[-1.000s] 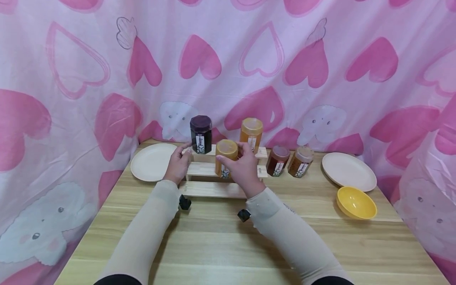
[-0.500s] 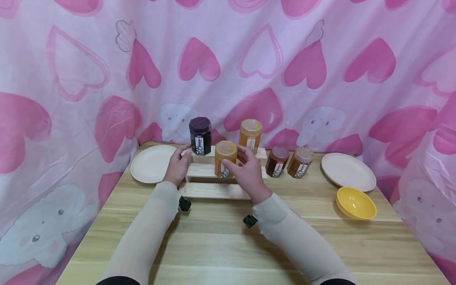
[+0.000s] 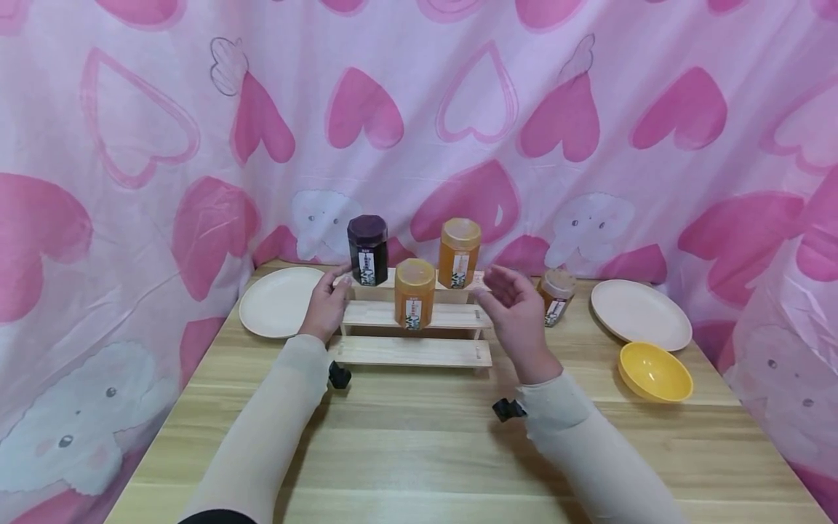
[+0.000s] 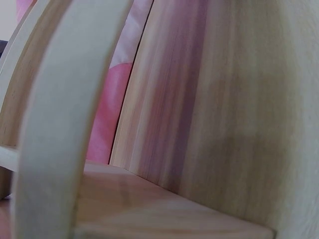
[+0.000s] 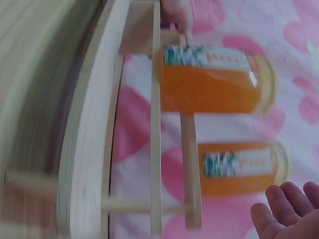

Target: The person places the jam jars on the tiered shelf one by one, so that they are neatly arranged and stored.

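Observation:
A three-tier wooden display rack (image 3: 409, 351) stands at the back of the table. My left hand (image 3: 324, 304) holds the left end of its top board, beside a dark purple jar (image 3: 368, 251). An amber jar (image 3: 460, 255) is on the top board's right part. Another amber jar with a yellow lid (image 3: 414, 297) stands on the middle board. Off the rack's right end, my right hand (image 3: 520, 320) holds nothing; its fingers (image 5: 281, 206) are relaxed and apart from the jars in the right wrist view. A brown jar (image 3: 556, 297) is just beyond it. The red jar is hidden behind this hand.
One white plate (image 3: 278, 302) lies left of the rack, another white plate (image 3: 641, 314) at the far right. A yellow bowl (image 3: 655, 372) sits in front of the right plate. A pink heart-print curtain (image 3: 419, 109) hangs behind the wooden table (image 3: 406, 444).
My right hand has let go of the yellow-lidded amber jar on the middle board and moved right, now covering the red jar. My left hand has stayed at the rack's left end.

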`<state>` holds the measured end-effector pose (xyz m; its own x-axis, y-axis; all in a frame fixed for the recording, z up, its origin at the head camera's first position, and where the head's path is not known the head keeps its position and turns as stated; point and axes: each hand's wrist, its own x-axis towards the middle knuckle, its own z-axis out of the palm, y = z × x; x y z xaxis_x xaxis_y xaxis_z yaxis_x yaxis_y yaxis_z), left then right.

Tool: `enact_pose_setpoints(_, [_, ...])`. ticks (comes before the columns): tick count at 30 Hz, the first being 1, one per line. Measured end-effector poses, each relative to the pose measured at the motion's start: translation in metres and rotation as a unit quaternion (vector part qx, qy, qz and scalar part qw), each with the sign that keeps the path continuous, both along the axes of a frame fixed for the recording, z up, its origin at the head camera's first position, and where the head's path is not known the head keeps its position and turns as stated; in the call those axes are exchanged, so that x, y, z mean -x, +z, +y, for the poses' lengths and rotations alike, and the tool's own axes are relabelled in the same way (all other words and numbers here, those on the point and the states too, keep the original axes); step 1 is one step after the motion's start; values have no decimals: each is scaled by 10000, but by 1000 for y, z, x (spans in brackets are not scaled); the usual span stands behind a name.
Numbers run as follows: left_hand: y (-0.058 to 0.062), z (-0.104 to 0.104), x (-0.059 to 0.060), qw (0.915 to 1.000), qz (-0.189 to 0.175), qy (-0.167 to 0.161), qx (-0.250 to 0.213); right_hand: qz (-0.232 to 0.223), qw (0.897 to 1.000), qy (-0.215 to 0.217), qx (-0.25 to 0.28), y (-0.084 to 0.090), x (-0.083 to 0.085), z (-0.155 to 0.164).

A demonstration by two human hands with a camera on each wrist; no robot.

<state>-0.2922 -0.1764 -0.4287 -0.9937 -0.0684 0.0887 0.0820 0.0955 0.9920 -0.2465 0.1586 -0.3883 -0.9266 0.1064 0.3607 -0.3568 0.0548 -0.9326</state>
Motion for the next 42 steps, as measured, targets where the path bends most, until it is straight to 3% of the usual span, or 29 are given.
enact_pose_setpoints(2, [-2,0,2,10000,37,-8,-18,15,9996,-262,-75,0,2,12])
enact_pose_setpoints(9, [-33,-5,23,9998,142,159,-64,-156,9942,-1063,49,2,18,55])
enact_pose_setpoints(14, [-38,-6,26,9995,212,230,63,-214,9899,-1395,116,-2,31,85])
enact_pose_setpoints(25, [-34,-5,24,9993,317,188,65,-858,9807,-1677,-530,-20,54,130])
enact_pose_setpoints(31, [-31,-5,24,9997,197,135,32,-1196,9797,-1400,-794,-31,65,145])
enact_pose_setpoints(36, [-14,-2,10,10000,52,53,7,-1592,9773,-990,-982,-42,72,155])
enact_pose_setpoints(39, [-2,0,1,10000,18,34,70,-1642,9781,-778,-1012,-49,76,159])
enact_pose_setpoints(42, [2,1,-3,9999,16,30,100,-1610,9789,-644,-1081,-55,80,161])
